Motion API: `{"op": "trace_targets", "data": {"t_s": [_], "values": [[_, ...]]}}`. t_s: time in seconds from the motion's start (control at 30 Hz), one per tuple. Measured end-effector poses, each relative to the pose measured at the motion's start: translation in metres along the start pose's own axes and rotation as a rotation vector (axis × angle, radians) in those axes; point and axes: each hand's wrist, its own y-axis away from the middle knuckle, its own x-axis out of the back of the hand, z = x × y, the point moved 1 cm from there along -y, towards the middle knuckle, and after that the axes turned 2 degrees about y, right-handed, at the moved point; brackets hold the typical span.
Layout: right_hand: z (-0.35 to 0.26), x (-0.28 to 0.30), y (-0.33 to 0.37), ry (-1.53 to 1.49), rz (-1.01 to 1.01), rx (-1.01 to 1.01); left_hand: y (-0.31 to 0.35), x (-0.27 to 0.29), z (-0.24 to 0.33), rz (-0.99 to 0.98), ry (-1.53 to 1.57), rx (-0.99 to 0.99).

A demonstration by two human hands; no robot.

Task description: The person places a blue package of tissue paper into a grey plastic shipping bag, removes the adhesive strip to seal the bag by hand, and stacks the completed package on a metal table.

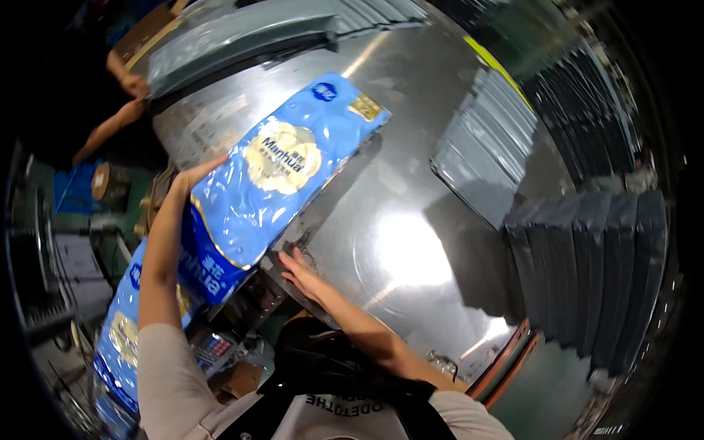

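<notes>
A large blue plastic-wrapped pack (253, 209) with a cream flower-shaped label lies slantwise across the near left part of the metal table (345, 227). Its near end reaches past the table edge. My left hand (203, 171) grips the pack's left side, some of its fingers hidden by the wrap. By the pack's lower right side, my right hand (299, 276) has its fingers spread at the table's near edge. That hand holds nothing.
A second blue pack (121, 348) stands below on the left. Grey plastic-wrapped parcels (484, 147) lie on the right of the table, with dark grey bundles (587, 264) beyond. Another person's hands (133, 97) touch a long grey parcel (235, 55) at the far left.
</notes>
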Motion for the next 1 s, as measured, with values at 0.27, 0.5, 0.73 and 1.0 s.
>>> {"op": "trace_targets", "data": {"t_s": [0.27, 0.5, 0.73, 1.0], "values": [[-0.088, 0.059, 0.038, -0.449, 0.138, 0.190, 0.034, -0.146, 0.010, -0.322, -0.420, -0.314], [-0.096, 0.161, 0.175, -0.155, 0.346, 0.574, -0.013, -0.278, -0.060, -0.550, -0.278, -0.347], [-0.008, 0.228, 0.185, -0.039, 0.731, 0.348, -0.075, -0.328, -0.105, -0.831, -0.922, -0.351], [-0.230, 0.283, 0.093, 0.661, 1.533, 1.059, -0.240, -0.331, 0.086, -0.103, -1.183, -0.866]]}}
